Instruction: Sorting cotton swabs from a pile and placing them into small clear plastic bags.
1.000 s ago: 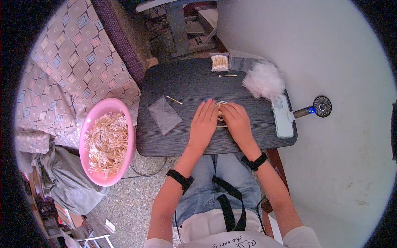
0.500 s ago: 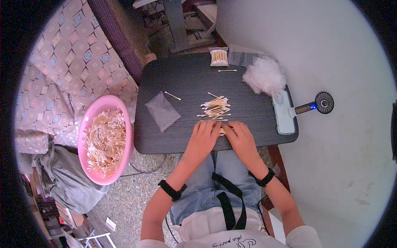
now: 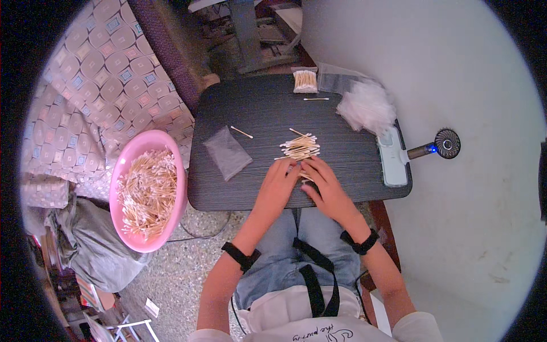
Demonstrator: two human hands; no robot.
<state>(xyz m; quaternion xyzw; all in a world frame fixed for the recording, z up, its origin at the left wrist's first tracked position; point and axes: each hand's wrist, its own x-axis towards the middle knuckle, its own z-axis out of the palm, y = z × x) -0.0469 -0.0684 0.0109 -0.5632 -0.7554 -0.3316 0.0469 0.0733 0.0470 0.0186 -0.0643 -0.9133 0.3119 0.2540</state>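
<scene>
Both hands rest side by side on the near part of the dark table [image 3: 256, 108]. The left hand [image 3: 277, 185] lies palm-down with its fingers extended forward. The right hand [image 3: 325, 185] lies beside it, fingers curled over a few cotton swabs between the two hands; how the fingertips close on them cannot be determined from this view.

The loose pile of cotton swabs [image 3: 299, 148] lies just beyond the fingertips, roughly fanned rather than squared. A small clear bag [image 3: 228, 153] lies flat to the left of the left hand, apart from it. A single swab [image 3: 241, 132] lies just beyond that bag. Well ahead of the hands are a filled packet of swabs [image 3: 305, 80], another stray swab [image 3: 316, 99] and a heap of clear bags [image 3: 366, 106] ahead and to the right. A pink basin [image 3: 142, 149] full of swabs stands off the table, far to the left of the left hand.

Step in hand, as judged: gathering and aligning a portion of swabs drawn from the pile toward the near table edge.

Next move, as judged: it calls for squaring the swabs into a parallel bundle, pinching them firmly at mid-length, and bringing the flat bag into reach with its mouth opened.
</scene>
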